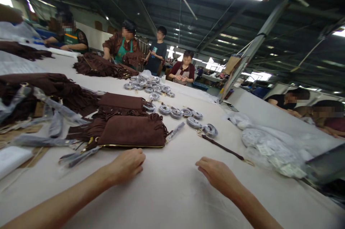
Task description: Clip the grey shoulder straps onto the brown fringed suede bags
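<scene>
My left hand point(129, 166) rests on the pale table just in front of a brown fringed bag point(134, 130) with a gold zip along its near edge. Its fingers are loosely curled, the thumb a little apart, and I see nothing in them. Across a gap of bare tabletop, my right hand point(215, 175) lies with its fingers stretched forward, holding nothing. Beyond it is a brown strap point(222, 147) with a gold clasp. Several coiled straps in clear wrap point(176, 112) run in a line up the table. A second brown bag point(121, 101) lies behind the first.
Brown fringed pieces point(54, 89) and wrapped straps point(56, 123) are heaped at left. Clear plastic bags point(269, 146) pile along the right edge, near a metal post point(249, 55). Co-workers point(125, 46) stand or sit around the far side, one beside a brown pile point(99, 64).
</scene>
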The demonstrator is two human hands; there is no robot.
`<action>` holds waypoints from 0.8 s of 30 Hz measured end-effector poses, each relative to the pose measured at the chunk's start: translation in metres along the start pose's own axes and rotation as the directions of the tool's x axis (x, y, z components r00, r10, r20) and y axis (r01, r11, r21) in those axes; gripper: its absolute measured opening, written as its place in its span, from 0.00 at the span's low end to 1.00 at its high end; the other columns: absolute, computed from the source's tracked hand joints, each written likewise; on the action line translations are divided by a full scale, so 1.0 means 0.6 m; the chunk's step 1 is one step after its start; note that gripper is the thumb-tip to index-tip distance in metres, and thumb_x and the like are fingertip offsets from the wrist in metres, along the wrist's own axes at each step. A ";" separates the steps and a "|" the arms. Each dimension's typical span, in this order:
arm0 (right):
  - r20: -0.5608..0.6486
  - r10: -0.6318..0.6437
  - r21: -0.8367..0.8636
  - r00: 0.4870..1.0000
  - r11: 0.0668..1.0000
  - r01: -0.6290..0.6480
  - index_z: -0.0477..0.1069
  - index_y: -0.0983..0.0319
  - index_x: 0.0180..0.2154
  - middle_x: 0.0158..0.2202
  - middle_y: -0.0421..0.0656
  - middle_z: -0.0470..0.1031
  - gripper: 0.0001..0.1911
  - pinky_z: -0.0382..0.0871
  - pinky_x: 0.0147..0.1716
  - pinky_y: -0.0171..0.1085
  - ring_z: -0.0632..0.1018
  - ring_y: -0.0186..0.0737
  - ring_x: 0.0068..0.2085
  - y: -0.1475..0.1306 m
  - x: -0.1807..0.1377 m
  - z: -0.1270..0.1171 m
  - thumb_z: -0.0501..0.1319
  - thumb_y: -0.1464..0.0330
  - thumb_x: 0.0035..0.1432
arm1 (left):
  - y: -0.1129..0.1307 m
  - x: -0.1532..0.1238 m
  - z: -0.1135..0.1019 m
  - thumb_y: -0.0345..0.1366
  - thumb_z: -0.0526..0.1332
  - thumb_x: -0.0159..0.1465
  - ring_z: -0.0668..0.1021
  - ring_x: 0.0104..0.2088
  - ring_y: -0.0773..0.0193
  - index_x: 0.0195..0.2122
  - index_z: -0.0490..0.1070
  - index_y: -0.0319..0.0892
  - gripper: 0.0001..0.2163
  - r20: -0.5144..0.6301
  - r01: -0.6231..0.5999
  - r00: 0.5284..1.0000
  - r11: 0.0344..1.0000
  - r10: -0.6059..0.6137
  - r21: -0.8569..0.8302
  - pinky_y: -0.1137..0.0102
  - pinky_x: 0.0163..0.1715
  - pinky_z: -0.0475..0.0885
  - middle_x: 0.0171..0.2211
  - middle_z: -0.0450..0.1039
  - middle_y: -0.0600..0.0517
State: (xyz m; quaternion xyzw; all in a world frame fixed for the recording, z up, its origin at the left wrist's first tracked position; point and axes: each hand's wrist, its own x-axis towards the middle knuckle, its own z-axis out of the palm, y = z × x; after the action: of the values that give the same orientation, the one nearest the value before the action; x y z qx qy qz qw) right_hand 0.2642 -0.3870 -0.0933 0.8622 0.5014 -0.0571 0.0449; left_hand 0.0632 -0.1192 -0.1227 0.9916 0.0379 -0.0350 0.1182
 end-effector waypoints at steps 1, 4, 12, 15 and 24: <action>-0.069 0.049 0.022 0.996 0.999 -0.048 0.75 0.60 0.38 0.39 0.47 0.78 0.15 0.65 0.38 0.37 0.78 0.43 0.39 0.010 -0.008 -0.003 0.49 0.71 0.63 | -0.002 -0.001 0.001 0.31 0.56 0.62 0.75 0.39 0.56 0.32 0.68 0.40 0.03 -0.014 0.002 1.000 1.000 -0.002 -0.020 0.66 0.40 0.69 0.38 0.71 0.47; -0.174 0.172 0.160 0.969 0.976 -0.145 0.74 0.60 0.35 0.34 0.45 0.79 0.15 0.65 0.39 0.37 0.78 0.43 0.38 0.043 -0.038 -0.013 0.48 0.67 0.64 | -0.008 -0.001 0.004 0.29 0.54 0.62 0.74 0.38 0.59 0.30 0.66 0.41 0.04 -0.042 0.014 0.999 0.997 -0.017 -0.078 0.68 0.39 0.67 0.37 0.71 0.48; 0.007 0.323 0.161 0.946 0.933 -0.320 0.72 0.59 0.30 0.33 0.42 0.79 0.08 0.62 0.33 0.35 0.77 0.42 0.36 0.040 -0.074 0.037 0.58 0.65 0.59 | -0.014 0.014 0.020 0.31 0.51 0.63 0.74 0.37 0.58 0.29 0.64 0.41 0.07 -0.074 0.030 0.997 0.998 -0.034 -0.061 0.67 0.38 0.67 0.35 0.71 0.47; 0.006 0.380 0.068 0.925 0.923 -0.379 0.72 0.61 0.31 0.35 0.46 0.79 0.07 0.60 0.34 0.36 0.76 0.44 0.38 0.035 -0.063 0.064 0.56 0.72 0.59 | -0.014 0.013 0.020 0.31 0.50 0.63 0.74 0.37 0.57 0.29 0.64 0.42 0.06 -0.070 0.037 0.997 0.997 -0.041 -0.064 0.66 0.38 0.67 0.35 0.71 0.47; 0.004 0.291 0.228 0.957 0.931 -0.284 0.72 0.60 0.24 0.29 0.42 0.79 0.11 0.61 0.31 0.33 0.77 0.41 0.34 0.069 -0.051 0.032 0.55 0.72 0.56 | -0.012 0.014 0.015 0.30 0.51 0.60 0.74 0.36 0.58 0.28 0.64 0.42 0.06 -0.074 0.045 0.996 0.996 -0.050 -0.076 0.67 0.37 0.66 0.35 0.72 0.47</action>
State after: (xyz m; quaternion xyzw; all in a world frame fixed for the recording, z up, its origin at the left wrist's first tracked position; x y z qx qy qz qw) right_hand 0.2844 -0.4361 -0.1072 0.9265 0.3606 -0.0937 -0.0529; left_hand 0.0702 -0.1140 -0.1336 0.9860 0.0672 0.0011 0.1524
